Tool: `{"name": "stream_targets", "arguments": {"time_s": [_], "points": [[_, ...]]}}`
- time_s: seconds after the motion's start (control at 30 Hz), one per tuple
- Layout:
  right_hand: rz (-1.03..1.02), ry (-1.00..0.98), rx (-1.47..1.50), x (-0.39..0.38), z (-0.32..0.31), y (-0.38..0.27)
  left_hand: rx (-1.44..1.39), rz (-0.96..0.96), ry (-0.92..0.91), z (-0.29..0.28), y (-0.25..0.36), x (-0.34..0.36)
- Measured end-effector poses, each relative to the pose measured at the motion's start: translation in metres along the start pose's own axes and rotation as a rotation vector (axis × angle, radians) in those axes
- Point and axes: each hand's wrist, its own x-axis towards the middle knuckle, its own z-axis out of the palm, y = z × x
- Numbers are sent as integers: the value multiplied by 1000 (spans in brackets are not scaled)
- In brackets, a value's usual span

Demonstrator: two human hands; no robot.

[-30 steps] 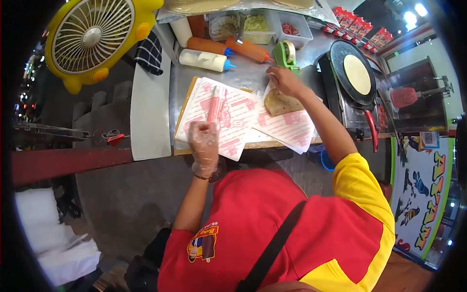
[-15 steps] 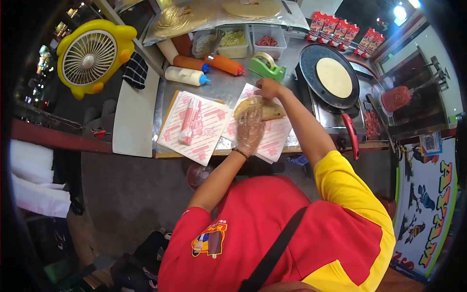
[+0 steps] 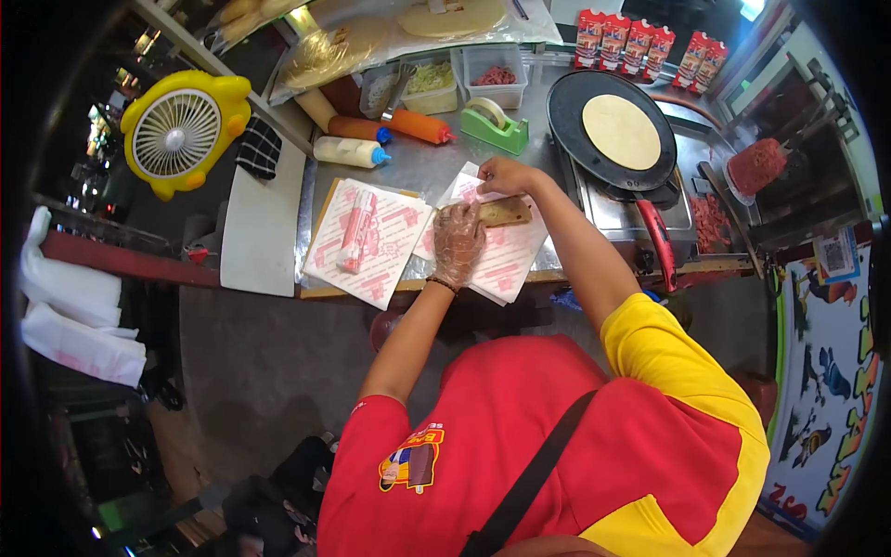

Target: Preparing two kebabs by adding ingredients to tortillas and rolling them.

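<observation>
On a sheet of printed wrapping paper (image 3: 509, 265) lies a rolled flatbread (image 3: 506, 213), browned in spots. My left hand (image 3: 459, 243), in a clear plastic glove, holds the roll's left part down with its fingers curled over it. My bare right hand (image 3: 507, 176) pinches the paper's far edge and bends it over the roll's far side. Left of these sits a paper stack (image 3: 394, 246) with a finished wrapped roll (image 3: 357, 232) on top.
A black pan (image 3: 575, 116) holds a round flatbread (image 3: 622, 133) at the right. Beyond my hands stand a green tape dispenser (image 3: 506, 136), sauce bottles (image 3: 415, 124) and tubs of fillings (image 3: 495, 79). A meat cone (image 3: 756, 167) stands far right; a yellow fan (image 3: 176, 137) is at left.
My right hand has drawn the paper's far edge toward me, over part of the roll. My left hand has shifted to the roll's left part, its fingers more curled. The view has shifted slightly.
</observation>
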Motion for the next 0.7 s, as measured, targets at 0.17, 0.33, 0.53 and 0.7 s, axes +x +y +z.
{"name": "stream_targets", "arguments": {"time_s": [0.17,0.33,0.53,0.7], "points": [[114,99,-263,-12,11,-43,-126,109,-273,-26,-29,29],[369,-163,-362,-18,17,-40,-267,148,-540,-35,-25,47],[140,65,-338,-36,27,-18,-378,256,-356,-41,16,-26],[-165,342,-67,-100,50,-47,-198,142,-336,-39,35,-56]]}}
